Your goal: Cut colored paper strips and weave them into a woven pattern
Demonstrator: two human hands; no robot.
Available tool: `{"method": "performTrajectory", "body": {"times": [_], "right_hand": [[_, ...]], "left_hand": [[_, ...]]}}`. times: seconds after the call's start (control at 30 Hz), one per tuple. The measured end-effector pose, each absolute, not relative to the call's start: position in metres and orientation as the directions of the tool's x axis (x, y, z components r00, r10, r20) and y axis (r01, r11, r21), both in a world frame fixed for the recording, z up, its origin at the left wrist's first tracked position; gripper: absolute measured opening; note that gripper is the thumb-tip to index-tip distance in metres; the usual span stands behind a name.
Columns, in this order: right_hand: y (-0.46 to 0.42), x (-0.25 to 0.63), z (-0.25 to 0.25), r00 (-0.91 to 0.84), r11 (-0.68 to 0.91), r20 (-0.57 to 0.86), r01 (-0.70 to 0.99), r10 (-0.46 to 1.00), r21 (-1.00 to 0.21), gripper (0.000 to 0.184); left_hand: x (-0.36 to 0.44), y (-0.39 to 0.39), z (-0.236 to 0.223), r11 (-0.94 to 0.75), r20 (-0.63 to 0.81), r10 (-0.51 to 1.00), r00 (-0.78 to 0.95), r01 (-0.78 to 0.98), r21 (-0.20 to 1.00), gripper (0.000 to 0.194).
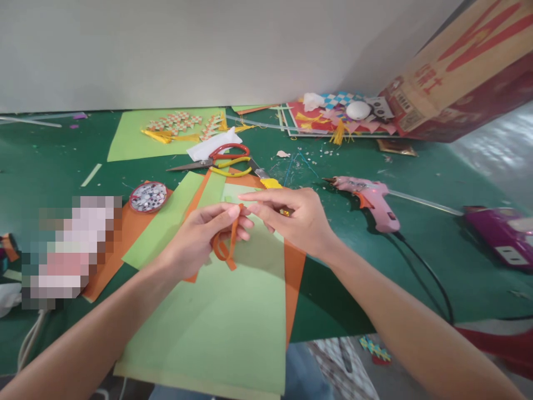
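Note:
A looped orange paper strip (227,250) hangs from my left hand (208,228), pinched between thumb and fingers. My right hand (297,216) meets it at the strip's upper end, thumb and curled fingers closed there while the index finger points left. Exactly how the right fingertips grip the strip is partly hidden. Under both hands lie light green paper sheets (216,328) with orange paper (295,289) showing beneath. Just beyond the hands are scissors (231,150) with red and yellow handles and a yellow utility knife (270,182), partly covered by my right hand.
A pink glue gun (370,197) with a black cord lies to the right, near a purple box-like object (499,233). At left stands a round dish of googly eyes (149,197). Woven paper pieces (175,122) and a large paper bag (453,78) are at the back.

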State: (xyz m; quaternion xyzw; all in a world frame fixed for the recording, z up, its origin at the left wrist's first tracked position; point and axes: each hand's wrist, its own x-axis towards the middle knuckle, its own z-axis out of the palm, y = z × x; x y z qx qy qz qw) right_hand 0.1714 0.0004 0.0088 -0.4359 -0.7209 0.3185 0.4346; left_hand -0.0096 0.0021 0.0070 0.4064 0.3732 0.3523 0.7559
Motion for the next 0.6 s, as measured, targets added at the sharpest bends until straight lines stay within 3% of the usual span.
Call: {"method": "performTrajectory", "body": {"times": [0.6], "right_hand": [[-0.0014, 0.17, 0.01, -0.261, 0.483, 0.411, 0.351, 0.873, -0.802, 0.023]], "left_hand": [[-0.0105, 0.0027, 0.0067, 0.471, -0.3, 0.819, 0.49, -0.273, 0.839, 0.025]]}}
